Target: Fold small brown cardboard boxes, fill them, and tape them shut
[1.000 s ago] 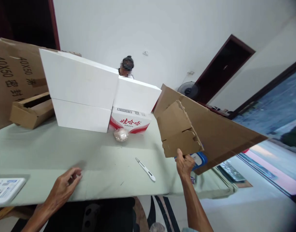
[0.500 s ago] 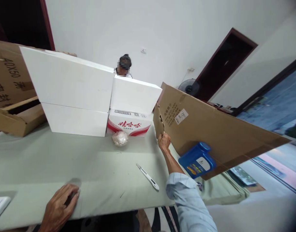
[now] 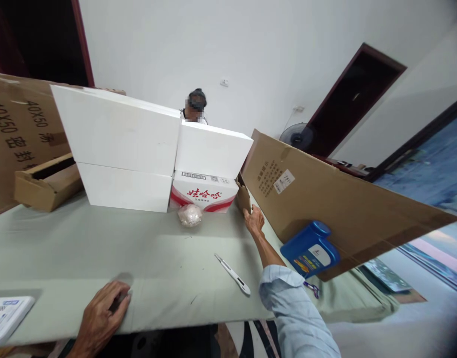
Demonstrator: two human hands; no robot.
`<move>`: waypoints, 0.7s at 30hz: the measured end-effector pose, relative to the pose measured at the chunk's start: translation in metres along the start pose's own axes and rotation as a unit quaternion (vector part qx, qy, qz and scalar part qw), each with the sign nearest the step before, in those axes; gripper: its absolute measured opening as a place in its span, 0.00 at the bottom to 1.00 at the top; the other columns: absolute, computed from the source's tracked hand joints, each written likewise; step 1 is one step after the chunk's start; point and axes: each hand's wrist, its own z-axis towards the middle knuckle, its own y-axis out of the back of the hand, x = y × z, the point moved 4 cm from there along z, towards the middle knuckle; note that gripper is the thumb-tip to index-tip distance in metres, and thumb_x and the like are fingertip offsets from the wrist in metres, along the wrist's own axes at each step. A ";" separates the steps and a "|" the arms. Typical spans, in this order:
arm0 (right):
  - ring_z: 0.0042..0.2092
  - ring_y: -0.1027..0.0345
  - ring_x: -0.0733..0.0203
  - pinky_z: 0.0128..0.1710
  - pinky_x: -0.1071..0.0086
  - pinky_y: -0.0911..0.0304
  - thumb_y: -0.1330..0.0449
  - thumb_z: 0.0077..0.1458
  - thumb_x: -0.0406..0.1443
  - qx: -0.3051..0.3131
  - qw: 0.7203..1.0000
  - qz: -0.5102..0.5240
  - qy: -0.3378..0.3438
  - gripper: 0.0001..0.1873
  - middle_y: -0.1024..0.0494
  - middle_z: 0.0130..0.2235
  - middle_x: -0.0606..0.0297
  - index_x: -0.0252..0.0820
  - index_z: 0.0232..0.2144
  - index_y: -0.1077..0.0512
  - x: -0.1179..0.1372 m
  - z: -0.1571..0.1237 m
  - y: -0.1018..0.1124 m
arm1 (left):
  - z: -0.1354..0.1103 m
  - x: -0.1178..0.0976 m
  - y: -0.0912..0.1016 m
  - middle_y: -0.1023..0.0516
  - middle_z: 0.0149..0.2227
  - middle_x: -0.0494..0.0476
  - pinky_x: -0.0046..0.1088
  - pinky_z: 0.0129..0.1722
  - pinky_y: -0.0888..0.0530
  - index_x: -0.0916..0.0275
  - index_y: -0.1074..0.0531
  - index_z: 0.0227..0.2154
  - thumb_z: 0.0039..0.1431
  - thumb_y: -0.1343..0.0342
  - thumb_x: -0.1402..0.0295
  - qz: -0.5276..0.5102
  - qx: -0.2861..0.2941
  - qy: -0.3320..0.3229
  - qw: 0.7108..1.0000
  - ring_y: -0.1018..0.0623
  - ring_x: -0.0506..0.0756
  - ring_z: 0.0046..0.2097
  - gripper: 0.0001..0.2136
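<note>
Cardboard sheet (image 3: 343, 199) stands on edge at the right of the table (image 3: 101, 248), behind the blue jug (image 3: 312, 248). Our right hand (image 3: 254, 221) has moved to its far corner (flap (image 3: 243, 196) now folded back), fingers pinching it; left hand (image 3: 101, 318) rests flat, fingers together.

My right hand (image 3: 254, 220) is stretched out, gripping the low corner of the big cardboard sheet (image 3: 325, 199), just beside the red-and-white carton (image 3: 204, 191). My left hand (image 3: 103, 318) lies palm down at the table's (image 3: 101, 248) near edge. The white cutter (image 3: 232, 274) lies between my arms, and a blue jug (image 3: 311, 250) is against the sheet.
</note>
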 end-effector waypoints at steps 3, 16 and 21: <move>0.54 0.25 0.46 0.54 0.58 0.32 0.41 0.64 0.43 -0.015 1.000 0.013 0.008 0.27 0.19 0.57 0.46 0.35 0.60 0.23 0.002 -0.007 0.014 | 0.008 -0.005 0.000 0.15 0.34 0.54 0.29 0.36 0.18 0.55 0.21 0.35 0.66 0.42 0.62 -0.021 0.015 0.019 0.999 0.15 0.58 0.34 0.07; 0.29 0.25 0.52 0.30 0.59 0.30 0.46 0.63 0.64 0.064 0.943 0.199 0.259 0.34 0.15 0.41 0.51 0.43 0.41 0.18 0.036 -0.182 -0.005 | 0.082 0.009 0.015 0.19 0.34 0.53 0.29 0.39 0.22 0.60 0.21 0.35 0.58 0.38 0.77 0.062 0.057 0.164 0.983 0.19 0.54 0.35 0.06; 0.32 0.22 0.52 0.35 0.60 0.25 0.45 0.71 0.58 0.108 0.905 0.240 0.333 0.27 0.15 0.42 0.53 0.45 0.44 0.19 0.052 -0.263 -0.009 | 0.157 0.070 0.073 0.19 0.51 0.59 0.43 0.51 0.18 0.64 0.23 0.52 0.71 0.35 0.64 0.117 -0.034 0.235 0.964 0.18 0.59 0.50 0.12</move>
